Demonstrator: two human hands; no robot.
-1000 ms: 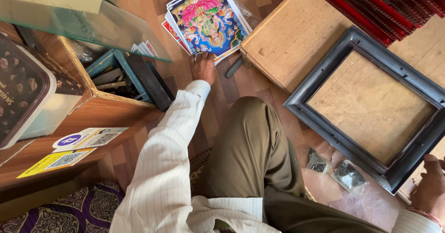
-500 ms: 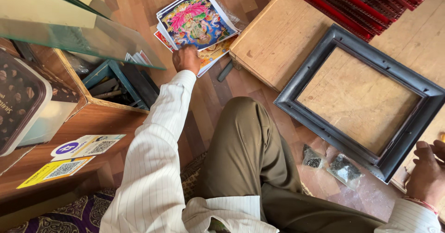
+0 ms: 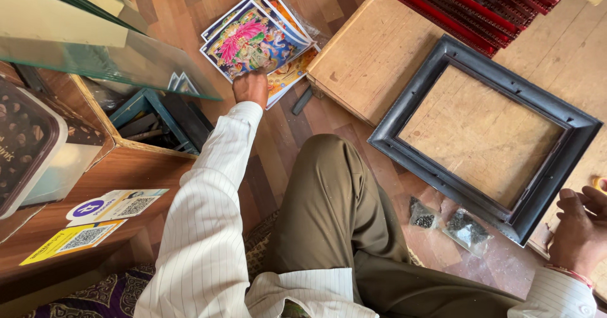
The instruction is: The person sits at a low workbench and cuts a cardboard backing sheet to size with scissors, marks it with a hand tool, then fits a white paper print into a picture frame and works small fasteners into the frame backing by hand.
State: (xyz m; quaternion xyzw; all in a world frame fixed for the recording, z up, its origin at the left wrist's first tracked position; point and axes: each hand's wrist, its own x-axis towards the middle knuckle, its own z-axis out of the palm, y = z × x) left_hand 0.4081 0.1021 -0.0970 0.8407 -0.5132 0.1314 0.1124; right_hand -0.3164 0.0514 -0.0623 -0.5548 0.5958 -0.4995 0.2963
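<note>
Prints [image 3: 253, 40], a loose colourful stack, lie on the wooden floor by the left hand [image 3: 251, 87], which has crept further out along them than a moment ago; its knuckles are curled at the near edge of the top sheet, though whether it pinches the sheet I cannot tell. The right hand [image 3: 578, 229] stays put, fingers folded on the near corner of the dark picture frame [image 3: 484, 134], which lies flat on a board. Two small packets [image 3: 449, 223] lie just beside the frame.

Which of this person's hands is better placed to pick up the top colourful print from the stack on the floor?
Left, probably. The left hand already rests on the stack of colourful glossy picture prints, while the right hand sits far off beside the black rectangular wooden frame.
</note>
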